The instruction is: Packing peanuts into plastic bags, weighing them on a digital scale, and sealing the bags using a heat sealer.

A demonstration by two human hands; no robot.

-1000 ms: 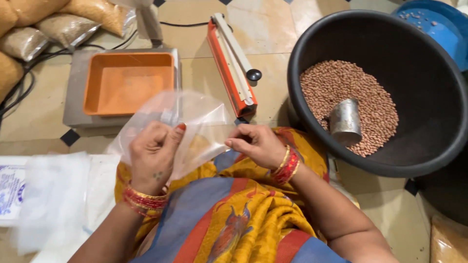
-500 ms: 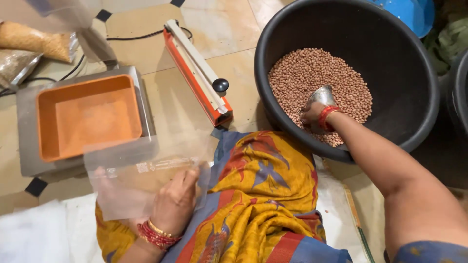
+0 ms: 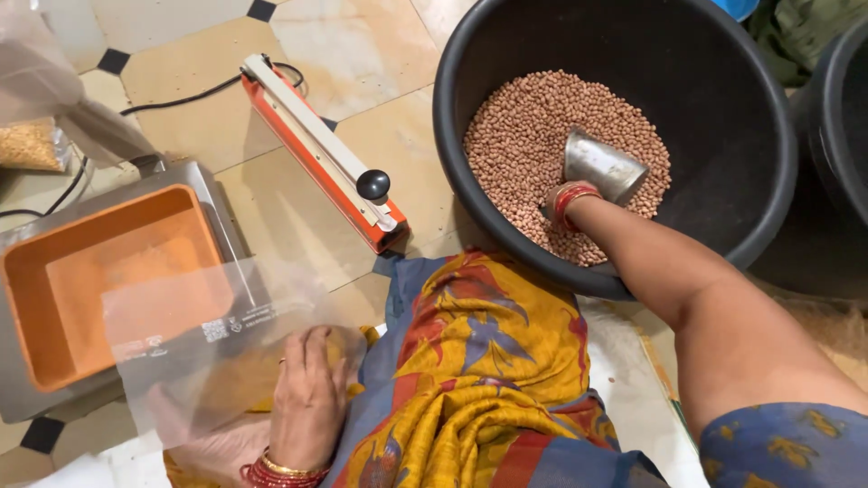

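My left hand (image 3: 307, 389) holds a clear plastic bag (image 3: 194, 339) by its lower edge, over my lap and next to the orange tray. My right hand (image 3: 562, 201) reaches into the big black tub (image 3: 759, 172) and grips a steel cup (image 3: 601, 165), its mouth pushed into the pinkish peanuts (image 3: 533, 136). Most of that hand is hidden behind the red bangles on its wrist and the cup.
An orange tray (image 3: 54, 271) sits on a metal weighing scale (image 3: 23, 398) at the left. An orange heat sealer (image 3: 316, 149) lies on the tiled floor between scale and tub. Filled bags (image 3: 32, 145) lie at the far left. A second dark tub (image 3: 841, 117) stands at the right edge.
My right hand left the bag and went into the tub, where it took the steel cup and tilted it into the peanuts. My left hand kept hold of the bag.
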